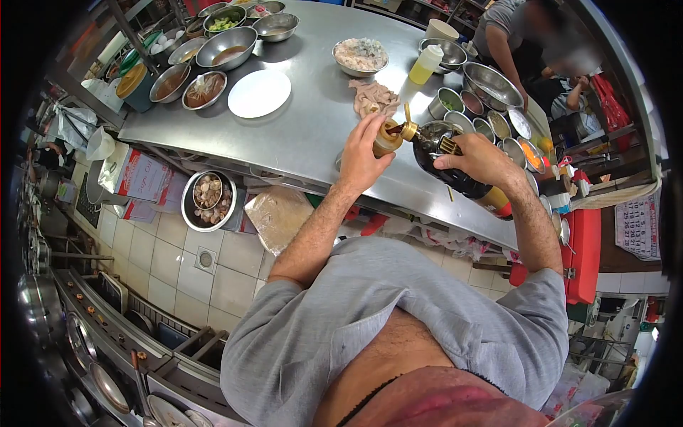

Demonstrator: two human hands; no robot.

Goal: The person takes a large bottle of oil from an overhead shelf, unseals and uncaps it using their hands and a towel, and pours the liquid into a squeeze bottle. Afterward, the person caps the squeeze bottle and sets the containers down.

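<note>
My left hand [361,160] is wrapped around a small yellowish plastic squeeze bottle [385,145] with an open top. In my right hand [482,160] is a large dark sauce bottle [431,155], tilted so its gold neck meets the small bottle's mouth. Dark liquid shows at that mouth. The big bottle's gold flip cap stands open. Just behind my left hand lies a crumpled beige cloth [373,98]. Beyond it sits a metal bowl of pale, shrimp-like pieces [361,55]. A squeeze bottle of yellow liquid [425,65] stands to the right.
A white plate [260,93] lies on the steel table [306,135], with several metal bowls of sauces and food [226,50] behind it. Small ingredient bowls [447,103] crowd the right side. Another person [498,35] is at the far right. A metal pot [193,222] stands below, left.
</note>
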